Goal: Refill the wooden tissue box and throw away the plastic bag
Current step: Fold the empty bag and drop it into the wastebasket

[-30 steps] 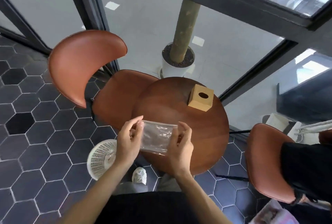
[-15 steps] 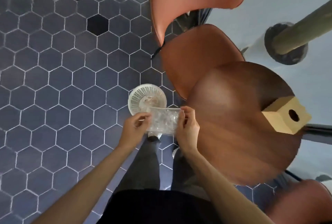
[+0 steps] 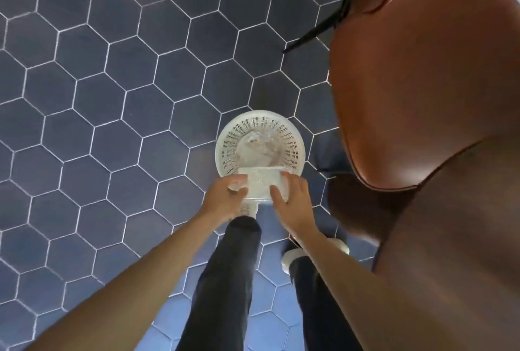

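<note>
Head view: plastic bag pinched by left hand and right hand, now carried from counter to above waste basket mid-frame; disposal judged imminent.

Floor: dark blue-grey hex tiles, pale grout. White perforated basket sits on it near centre, something crumpled inside. Person's two shoes at 6 o'clock of the basket. Brown chair at 3 o'clock, one dark leg visible.
</note>
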